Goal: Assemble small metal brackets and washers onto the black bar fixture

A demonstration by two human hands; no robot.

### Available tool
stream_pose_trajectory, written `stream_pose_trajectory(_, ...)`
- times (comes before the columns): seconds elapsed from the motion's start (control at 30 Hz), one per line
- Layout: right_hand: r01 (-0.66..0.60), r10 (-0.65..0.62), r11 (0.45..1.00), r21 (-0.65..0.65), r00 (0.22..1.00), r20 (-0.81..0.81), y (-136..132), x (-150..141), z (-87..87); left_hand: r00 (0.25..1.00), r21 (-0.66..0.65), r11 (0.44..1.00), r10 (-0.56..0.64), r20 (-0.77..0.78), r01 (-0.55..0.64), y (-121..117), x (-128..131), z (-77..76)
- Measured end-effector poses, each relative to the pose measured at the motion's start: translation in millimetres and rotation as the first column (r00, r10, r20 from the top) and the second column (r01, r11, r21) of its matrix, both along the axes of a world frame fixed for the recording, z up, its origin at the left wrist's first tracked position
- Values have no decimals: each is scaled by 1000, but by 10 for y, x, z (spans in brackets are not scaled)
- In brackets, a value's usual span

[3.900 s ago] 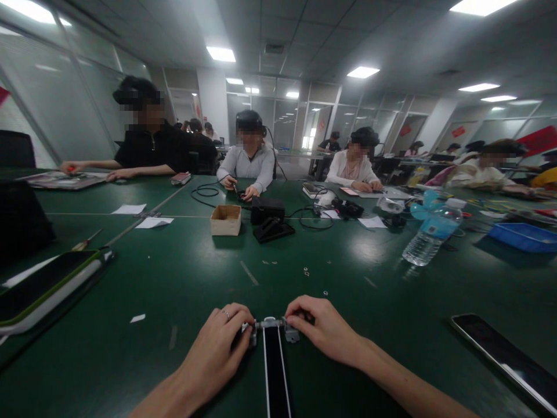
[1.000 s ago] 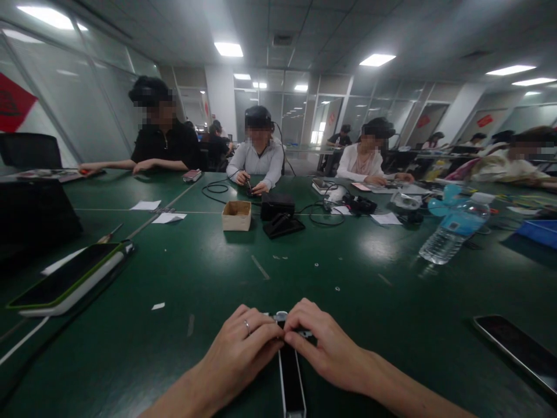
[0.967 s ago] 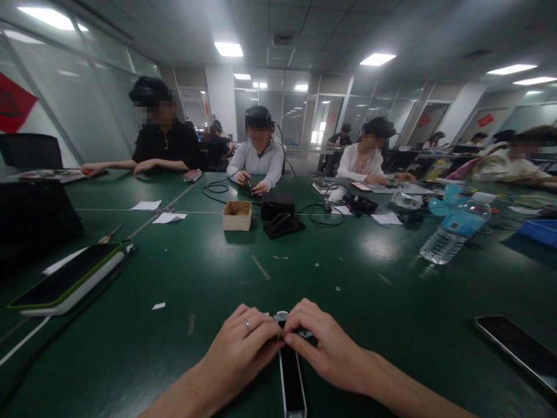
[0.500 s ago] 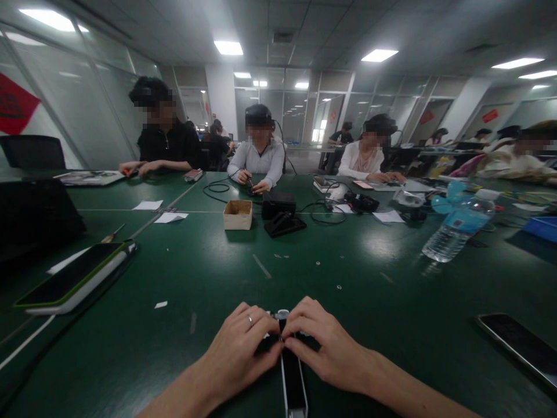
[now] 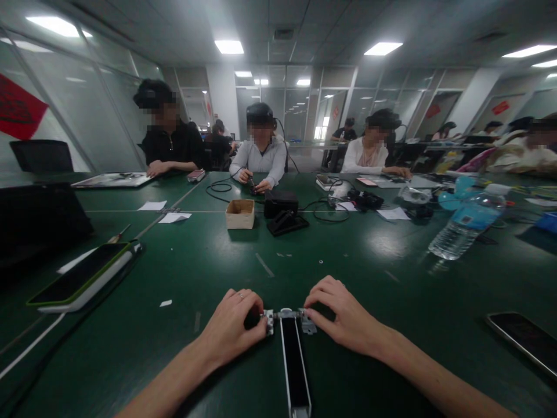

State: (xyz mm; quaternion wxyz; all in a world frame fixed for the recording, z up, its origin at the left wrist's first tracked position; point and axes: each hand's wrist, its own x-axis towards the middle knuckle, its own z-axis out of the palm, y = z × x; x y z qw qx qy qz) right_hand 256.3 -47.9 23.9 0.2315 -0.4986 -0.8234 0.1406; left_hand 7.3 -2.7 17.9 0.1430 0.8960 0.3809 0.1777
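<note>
A long, narrow black bar with silver edges (image 5: pixel 296 363) lies on the green table, pointing away from me. At its far end, small metal fittings stick out to both sides. My left hand (image 5: pixel 235 319) pinches the left metal bracket (image 5: pixel 270 323) between thumb and fingers. On the other side, my right hand (image 5: pixel 343 316) has thumb and fingertips closed on the right metal bracket (image 5: pixel 309 326), whose lower plate shows below the thumb. The fingers partly cover both brackets.
A phone (image 5: pixel 524 342) lies at right, and a tilted water bottle (image 5: pixel 467 226) stands beyond it. A green-edged device (image 5: pixel 82 278) with cables is at left. Ahead are a small open box (image 5: pixel 240 215) and a black stand (image 5: pixel 287 223). Several people sit across the table.
My hands have moved apart from the middle of the bar's far end to the brackets on either side. The view has shifted slightly, so the surroundings appear a little further right.
</note>
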Motion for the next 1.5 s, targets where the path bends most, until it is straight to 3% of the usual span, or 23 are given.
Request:
stream_pose_trajectory(0.3,-39,38,998,-44,999,-10,-10,-45,-25,997,-22,997,-77,17,77,-10,35,15)
stream_pose_trajectory(0.5,-42,41,998,-44,999,-25,2,-32,-62,988,41,988,-152,26,151,5,0,-12)
stream_pose_trajectory(0.8,-51,52,998,-45,999,10,8,-22,-64,989,110,984,-145,16,142,39,-2,-67)
stream_pose_trajectory(1.0,87,-89,995,51,995,52,119,340,134,988,93,986,-146,59,140,-14,-2,-36)
stream_pose_trajectory(1.13,200,-187,976,-88,972,141,181,666,267,984,119,983,-151,94,140,-27,4,-47)
stream_pose_trajectory(1.27,216,-165,952,-216,959,230,204,784,222,983,139,979,-165,85,152,-14,15,-47)
stream_pose_trajectory(1.5,227,-185,955,-190,958,218,244,724,81,984,153,979,-153,95,138,-16,9,-69)
